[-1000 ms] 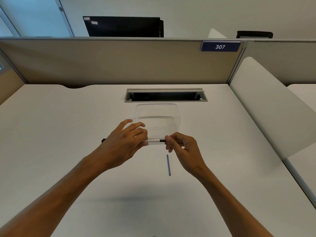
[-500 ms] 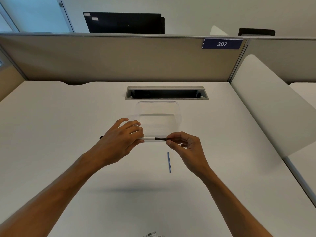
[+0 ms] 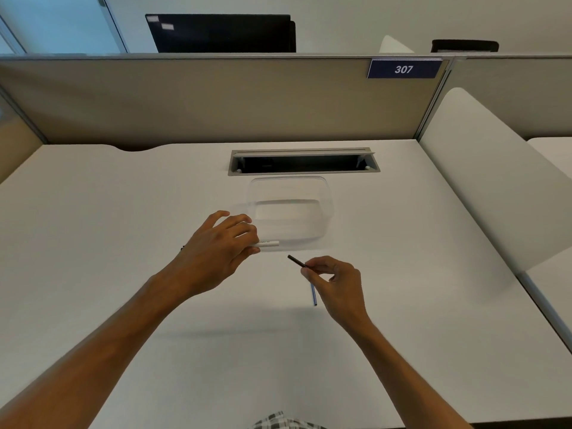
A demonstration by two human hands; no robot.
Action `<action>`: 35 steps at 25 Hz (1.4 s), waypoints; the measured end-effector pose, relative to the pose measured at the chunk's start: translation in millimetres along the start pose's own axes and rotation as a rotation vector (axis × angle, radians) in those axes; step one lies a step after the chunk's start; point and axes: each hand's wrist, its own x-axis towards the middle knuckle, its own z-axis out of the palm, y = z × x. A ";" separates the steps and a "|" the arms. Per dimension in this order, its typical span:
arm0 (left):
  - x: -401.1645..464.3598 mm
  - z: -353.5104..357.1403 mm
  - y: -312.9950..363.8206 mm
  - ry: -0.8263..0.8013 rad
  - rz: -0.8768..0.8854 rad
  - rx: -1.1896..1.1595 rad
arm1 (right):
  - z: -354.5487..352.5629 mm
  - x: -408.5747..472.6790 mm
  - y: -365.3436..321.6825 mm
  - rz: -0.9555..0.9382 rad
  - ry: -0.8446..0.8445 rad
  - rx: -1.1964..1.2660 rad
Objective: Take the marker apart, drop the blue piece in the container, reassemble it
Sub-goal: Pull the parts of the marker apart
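My left hand [image 3: 221, 246] grips the white marker barrel [image 3: 270, 244], whose open end points right, just in front of the clear plastic container [image 3: 328, 218]. My right hand [image 3: 335, 281] pinches a thin dark inner piece [image 3: 296, 261], held apart from the barrel and angled up-left. A thin blue piece [image 3: 314, 295] lies on the white desk [image 3: 123, 243], partly hidden behind my right hand. A dark bit, perhaps the cap, peeks out at the left of my left hand [image 3: 183, 248].
A cable slot [image 3: 305, 161] is cut into the desk just behind the container. A beige partition [image 3: 216, 100] closes the far edge, and a white divider panel [image 3: 489, 181] stands along the right side.
My right hand has pulled the dark inner piece out of the barrel and moved it right and toward me. The left hand keeps hold of the barrel.
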 end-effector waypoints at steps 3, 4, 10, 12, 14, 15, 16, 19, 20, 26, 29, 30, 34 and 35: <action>-6.9 1.8 -8.4 -0.010 0.008 -0.026 | 25.4 -8.3 9.7 -0.022 0.063 -0.196; -7.0 1.8 -8.1 -0.008 0.005 -0.032 | 30.4 -10.0 14.0 -0.057 0.061 -0.300; -7.5 2.9 -6.5 -0.001 0.007 -0.051 | 54.3 -8.1 34.9 -0.100 0.003 -0.546; -7.8 3.9 -5.8 -0.006 0.003 -0.058 | 59.7 -9.3 38.4 -0.090 0.029 -0.565; -7.6 4.4 -5.2 -0.007 -0.002 -0.071 | 64.1 -9.9 40.9 -0.089 0.054 -0.592; -7.8 4.8 -5.1 -0.007 -0.004 -0.077 | 66.2 -10.2 41.8 -0.087 0.057 -0.611; -8.3 5.0 -4.8 -0.008 -0.005 -0.081 | 68.4 -10.5 42.7 -0.084 0.055 -0.627; -10.2 5.9 -3.9 -0.021 -0.011 -0.097 | 74.5 -10.9 45.1 -0.080 0.060 -0.648; -10.3 6.3 -4.1 -0.023 -0.012 -0.100 | 76.1 -10.7 45.7 -0.081 0.062 -0.654; -11.5 9.6 -5.7 -0.021 -0.015 -0.101 | 80.0 -11.5 51.8 -0.073 0.068 -0.687; -10.9 11.0 -5.7 -0.014 -0.012 -0.106 | 80.0 -11.8 52.4 -0.063 0.063 -0.664; -10.2 11.4 -5.3 -0.013 -0.012 -0.109 | 78.8 -11.8 52.1 -0.059 0.067 -0.656; -9.9 14.0 -3.1 -0.009 -0.011 -0.125 | 70.7 -12.8 43.2 -0.109 0.134 -0.546; -9.8 15.0 -2.5 -0.007 -0.009 -0.132 | 67.6 -12.9 39.2 -0.135 0.148 -0.494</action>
